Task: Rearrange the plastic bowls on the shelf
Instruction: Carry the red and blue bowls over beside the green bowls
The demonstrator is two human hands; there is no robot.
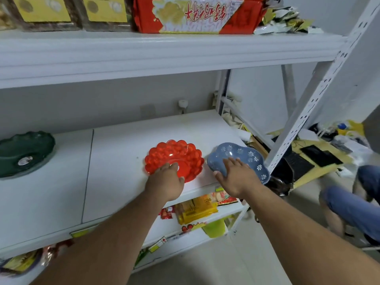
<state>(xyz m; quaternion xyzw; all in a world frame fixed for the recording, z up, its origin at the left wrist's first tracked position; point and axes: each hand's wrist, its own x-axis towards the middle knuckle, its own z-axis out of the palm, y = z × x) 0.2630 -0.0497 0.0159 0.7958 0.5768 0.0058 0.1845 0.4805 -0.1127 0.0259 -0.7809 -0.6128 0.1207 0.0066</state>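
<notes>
I have both hands on the middle shelf (pixel 123 153), one to a bowl. My left hand (pixel 166 182) lies over the near rim of the red bowl (pixel 174 157), fingers (pixel 171 166) loosely curled onto the inside of the dish; I cannot tell whether the thumb is hooked under the edge. My right hand (pixel 236 177) covers the near part of the blue bowl (pixel 242 157), fingers spread flat over its inside and the thumb out to the left along the rim. Neither looks like a firm pinch, more a palm-down press.

The red bowl sits near the front edge of the shelf, right of centre. The blue bowl is just beside it on the right, tilted, at the right end of the shelf, and its right side seems to hang past the shelf corner, close to the slotted upright (pixel 308 112). A green bowl (pixel 22 153) sits well apart at the far left.

My worries from here: the blue bowl looks poorly supported, so if I ease my press or drag it rightward it could tip off the corner onto the cluttered floor. Sliding it could also knock its rim against the upright. The two bowls are close, so moving one sideways may shove or ride over the other's scalloped edge. Smooth plastic under a flat palm may simply slip, and pulling the red bowl toward me risks taking it over the front edge onto the packets below.
</notes>
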